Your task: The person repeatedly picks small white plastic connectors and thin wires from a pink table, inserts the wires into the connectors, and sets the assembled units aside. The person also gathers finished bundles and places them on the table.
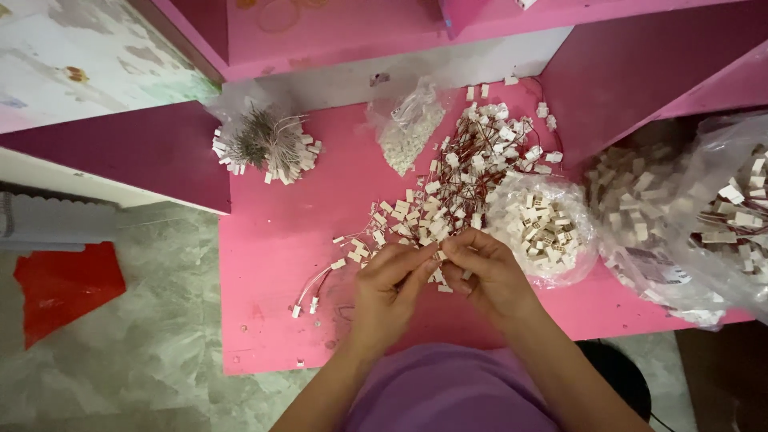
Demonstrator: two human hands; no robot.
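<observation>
Both hands meet at the near edge of the wired connector pile (pixel 456 188) on the pink table (pixel 272 240). My left hand (pixel 390 288) and right hand (pixel 488 272) have fingers curled tight, pinching one small white connector (pixel 439 255) between the fingertips. Open bag of white housings (pixel 544 224) sits just beside my right hand.

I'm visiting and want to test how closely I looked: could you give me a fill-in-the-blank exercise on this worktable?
1. The table top is painted ____.
2. The left hand and right hand meet over loose white connectors joined by thin ____ wires.
3. The bundle at the far left lies on a clear plastic ____.

Missing words: pink; red; bag
</observation>
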